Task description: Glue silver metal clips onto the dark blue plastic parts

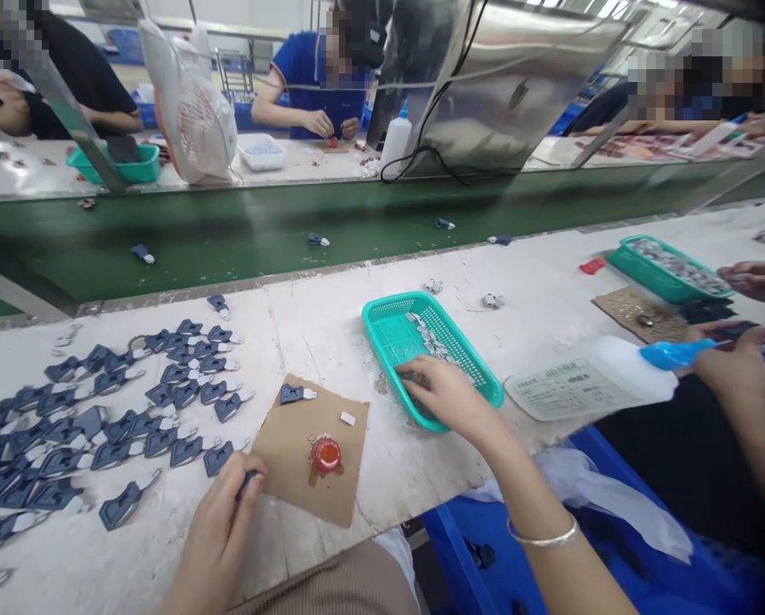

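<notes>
My left hand (219, 521) is closed at the table's near edge, with a small dark blue plastic piece (248, 483) pinched between thumb and forefinger. Most of that piece is hidden by the fingers. Beside it lies a brown cardboard square (341, 500), bearing a red round pot (326, 455), a small white block (347, 418) and another dark blue piece with a pale clip (296, 393). My right hand (443, 389) reaches over the near side of a teal basket (386, 337), fingers apart and bent down inside. Small grey-white parts (429, 335) lie in the basket; my right fingertips are partly hidden.
Many dark blue clipped pieces (126, 427) cover the table's left. A white bottle with a blue tip (581, 380) lies right of the basket, near a co-worker's hand (734, 367). Another teal basket (645, 273) stands beyond. Several pieces sit on the green belt (242, 239).
</notes>
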The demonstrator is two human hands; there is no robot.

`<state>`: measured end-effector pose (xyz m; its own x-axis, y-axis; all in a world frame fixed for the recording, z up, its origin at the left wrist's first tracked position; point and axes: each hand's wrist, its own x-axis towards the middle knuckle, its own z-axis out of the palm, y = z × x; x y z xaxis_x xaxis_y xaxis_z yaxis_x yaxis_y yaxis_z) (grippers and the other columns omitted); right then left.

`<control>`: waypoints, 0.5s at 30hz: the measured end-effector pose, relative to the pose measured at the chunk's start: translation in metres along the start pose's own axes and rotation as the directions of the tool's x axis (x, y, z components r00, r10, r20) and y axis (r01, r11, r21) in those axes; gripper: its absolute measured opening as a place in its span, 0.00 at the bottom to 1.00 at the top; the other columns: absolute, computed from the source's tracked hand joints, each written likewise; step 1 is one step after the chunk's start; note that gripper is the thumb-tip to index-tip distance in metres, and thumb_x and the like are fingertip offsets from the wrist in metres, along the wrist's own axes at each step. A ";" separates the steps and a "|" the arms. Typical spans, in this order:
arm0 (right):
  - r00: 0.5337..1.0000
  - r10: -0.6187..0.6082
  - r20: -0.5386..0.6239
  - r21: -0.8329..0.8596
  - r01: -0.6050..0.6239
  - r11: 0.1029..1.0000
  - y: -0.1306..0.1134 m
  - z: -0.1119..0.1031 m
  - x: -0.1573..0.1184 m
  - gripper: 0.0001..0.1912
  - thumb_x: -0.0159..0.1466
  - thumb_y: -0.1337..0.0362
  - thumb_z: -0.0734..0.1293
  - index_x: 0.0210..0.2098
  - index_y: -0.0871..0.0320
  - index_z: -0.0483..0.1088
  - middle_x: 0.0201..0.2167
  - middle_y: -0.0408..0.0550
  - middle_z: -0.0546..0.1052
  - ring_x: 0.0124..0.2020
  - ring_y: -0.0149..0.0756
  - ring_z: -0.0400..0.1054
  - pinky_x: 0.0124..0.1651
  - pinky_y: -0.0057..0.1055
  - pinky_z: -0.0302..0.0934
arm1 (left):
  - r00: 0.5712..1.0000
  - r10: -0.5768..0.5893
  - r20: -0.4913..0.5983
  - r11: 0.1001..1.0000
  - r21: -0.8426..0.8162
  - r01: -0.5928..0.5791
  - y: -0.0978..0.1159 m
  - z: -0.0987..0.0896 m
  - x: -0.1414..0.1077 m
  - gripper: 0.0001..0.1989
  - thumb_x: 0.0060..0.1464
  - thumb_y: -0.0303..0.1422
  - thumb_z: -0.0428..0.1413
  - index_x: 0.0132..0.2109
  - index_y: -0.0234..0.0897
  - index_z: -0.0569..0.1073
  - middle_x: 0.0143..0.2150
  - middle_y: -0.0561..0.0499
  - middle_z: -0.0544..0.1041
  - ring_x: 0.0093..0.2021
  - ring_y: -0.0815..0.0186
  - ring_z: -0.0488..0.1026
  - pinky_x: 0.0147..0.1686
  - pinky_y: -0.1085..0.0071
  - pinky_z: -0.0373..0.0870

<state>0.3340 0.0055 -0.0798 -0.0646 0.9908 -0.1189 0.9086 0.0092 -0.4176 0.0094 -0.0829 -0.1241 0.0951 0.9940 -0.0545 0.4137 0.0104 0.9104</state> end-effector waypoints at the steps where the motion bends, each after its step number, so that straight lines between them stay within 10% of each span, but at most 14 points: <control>1: 1.000 -0.011 0.005 -0.011 0.011 1.000 -0.001 0.000 0.002 0.13 0.63 0.68 0.62 0.41 0.59 0.78 0.39 0.53 0.80 0.37 0.39 0.74 0.42 0.34 0.65 | 0.998 0.059 -0.006 0.997 0.048 -0.059 -0.006 -0.001 0.001 0.11 0.64 0.39 0.46 0.39 0.43 0.71 0.37 0.48 0.72 0.40 0.58 0.71 0.40 0.65 0.68; 7: 0.997 -0.075 0.034 -0.035 0.076 0.996 0.003 -0.006 0.001 0.14 0.59 0.72 0.61 0.41 0.59 0.76 0.35 0.51 0.78 0.35 0.39 0.73 0.38 0.32 0.65 | 0.953 0.301 0.032 0.860 0.423 -0.286 -0.046 -0.011 0.012 0.14 0.62 0.31 0.48 0.50 0.45 0.74 0.53 0.42 0.75 0.52 0.53 0.74 0.48 0.59 0.74; 15: 0.990 -0.131 0.054 -0.011 0.132 0.991 0.017 -0.003 0.007 0.10 0.60 0.68 0.60 0.37 0.57 0.73 0.33 0.50 0.76 0.34 0.41 0.72 0.37 0.34 0.65 | 0.946 0.296 0.130 0.777 0.544 -0.318 -0.039 -0.027 0.016 0.23 0.60 0.29 0.48 0.59 0.52 0.71 0.58 0.45 0.76 0.56 0.51 0.74 0.51 0.54 0.76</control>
<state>0.3501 0.0132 -0.0848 -0.2054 0.9723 -0.1113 0.8965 0.1413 -0.4198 -0.0295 -0.0643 -0.1491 0.3303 0.9293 0.1649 0.7834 -0.3674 0.5013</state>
